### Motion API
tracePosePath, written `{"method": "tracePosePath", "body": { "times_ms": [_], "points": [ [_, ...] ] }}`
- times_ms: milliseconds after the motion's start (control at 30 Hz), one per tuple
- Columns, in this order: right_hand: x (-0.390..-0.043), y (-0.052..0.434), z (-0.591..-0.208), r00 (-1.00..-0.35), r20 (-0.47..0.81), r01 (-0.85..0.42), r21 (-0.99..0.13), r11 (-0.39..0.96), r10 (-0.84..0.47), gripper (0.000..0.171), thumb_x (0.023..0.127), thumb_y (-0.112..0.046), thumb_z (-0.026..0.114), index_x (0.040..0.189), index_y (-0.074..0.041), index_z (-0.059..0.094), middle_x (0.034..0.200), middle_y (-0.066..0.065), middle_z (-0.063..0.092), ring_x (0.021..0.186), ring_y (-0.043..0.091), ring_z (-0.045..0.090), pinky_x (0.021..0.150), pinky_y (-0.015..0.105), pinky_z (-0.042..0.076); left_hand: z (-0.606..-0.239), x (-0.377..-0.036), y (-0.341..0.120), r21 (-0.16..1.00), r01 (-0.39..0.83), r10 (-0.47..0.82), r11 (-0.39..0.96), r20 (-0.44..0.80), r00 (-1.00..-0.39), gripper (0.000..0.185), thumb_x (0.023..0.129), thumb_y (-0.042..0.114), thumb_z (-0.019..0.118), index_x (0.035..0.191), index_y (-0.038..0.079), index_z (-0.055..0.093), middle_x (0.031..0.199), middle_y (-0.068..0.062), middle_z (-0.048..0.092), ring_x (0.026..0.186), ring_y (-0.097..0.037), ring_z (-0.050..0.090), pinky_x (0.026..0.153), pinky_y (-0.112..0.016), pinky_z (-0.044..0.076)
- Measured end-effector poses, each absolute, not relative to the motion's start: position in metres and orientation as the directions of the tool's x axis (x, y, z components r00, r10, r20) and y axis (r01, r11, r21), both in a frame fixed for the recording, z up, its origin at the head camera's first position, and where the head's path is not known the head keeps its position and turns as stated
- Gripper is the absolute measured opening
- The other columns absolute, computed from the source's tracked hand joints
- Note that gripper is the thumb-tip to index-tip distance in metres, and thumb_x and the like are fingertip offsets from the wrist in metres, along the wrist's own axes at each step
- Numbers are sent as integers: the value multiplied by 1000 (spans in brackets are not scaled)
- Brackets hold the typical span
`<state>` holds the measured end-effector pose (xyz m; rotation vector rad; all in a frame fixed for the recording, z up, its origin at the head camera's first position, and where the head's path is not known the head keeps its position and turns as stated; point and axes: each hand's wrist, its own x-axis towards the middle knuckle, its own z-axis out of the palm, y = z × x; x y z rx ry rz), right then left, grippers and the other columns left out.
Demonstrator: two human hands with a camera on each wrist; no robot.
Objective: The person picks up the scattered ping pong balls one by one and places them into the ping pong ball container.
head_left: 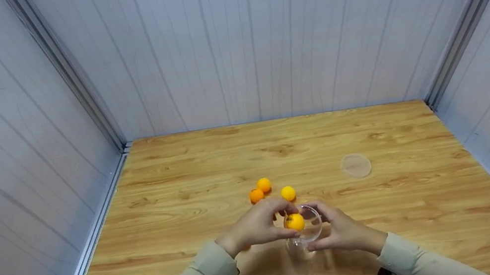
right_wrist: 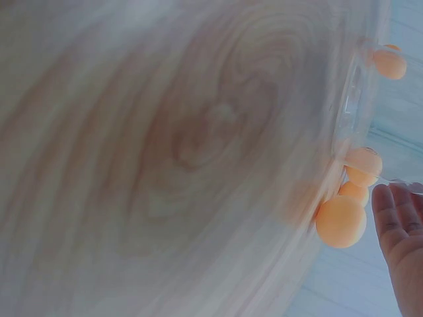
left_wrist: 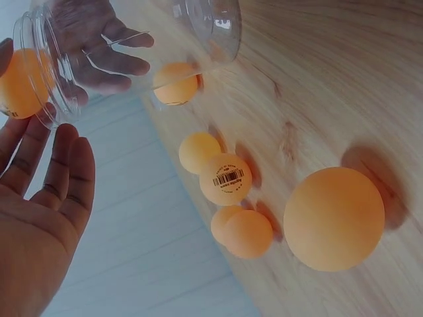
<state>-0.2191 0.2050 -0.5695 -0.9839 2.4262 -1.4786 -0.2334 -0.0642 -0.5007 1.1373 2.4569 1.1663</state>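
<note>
My left hand [head_left: 258,224] pinches an orange ping-pong ball [head_left: 295,222] between thumb and fingers, right at the mouth of a clear plastic jar [head_left: 313,232]. From the other side my right hand [head_left: 349,231] grips the jar, its fingers curved round the wall. In the left wrist view the held ball [left_wrist: 25,86] overlaps the threaded rim, and the right hand's fingers show through the clear wall. Only part of the right hand [right_wrist: 403,238] appears in the right wrist view. Just beyond the left hand lie an orange ball [head_left: 257,196] and a yellower ball [head_left: 288,194].
Several ping-pong balls lie loose on the wooden table [head_left: 173,185]; one [left_wrist: 334,219] is large and near in the left wrist view, another [left_wrist: 226,179] bears printed marks. A clear round lid [head_left: 356,165] lies flat at the right. Pale panel walls enclose the back and sides.
</note>
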Motion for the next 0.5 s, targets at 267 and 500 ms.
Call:
{"method": "tracePosePath", "body": {
  "times_ms": [267, 500],
  "points": [
    [-217, 204, -569, -779, 231, -467, -833, 295, -583, 77, 82, -16, 97, 146, -12, 53, 140, 10, 67, 129, 26, 66, 105, 56, 58, -503, -237, -64, 667, 630, 758, 399, 146, -635, 35, 94, 23, 88, 122, 8, 73, 114, -1, 76, 105, -13, 66, 102, -43, 59],
    [-219, 204, -571, -772, 253, -484, -829, 281, -584, 79, 80, -14, 98, 146, -11, 54, 139, 9, 67, 127, 25, 66, 103, 55, 59, -500, -238, -63, 652, 635, 770, 415, 119, -626, 35, 96, 26, 86, 125, 10, 76, 117, 0, 77, 109, -24, 70, 100, -27, 54]
  ]
}}
